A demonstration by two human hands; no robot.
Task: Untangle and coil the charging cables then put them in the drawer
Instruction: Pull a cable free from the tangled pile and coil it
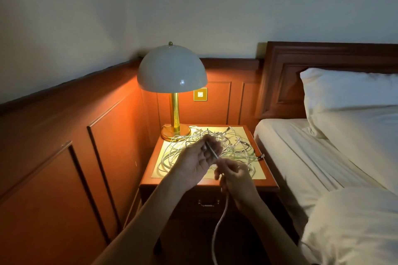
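Cable (pixel 216 228) slants between both hands above the nightstand's (pixel 263 180) front edge. Left hand (pixel 198 157) holds its upper stretch, right hand (pixel 234 175) pinches lower, and slack hangs past the closed drawer (pixel 200 196).

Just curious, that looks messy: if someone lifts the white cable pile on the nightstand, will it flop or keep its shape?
Probably flop: the cable hanging below the right hand droops in a loose curve. Likely light, since a mere pinch holds it. In the pile the loops overlap, so pulling one strand would probably drag others along.
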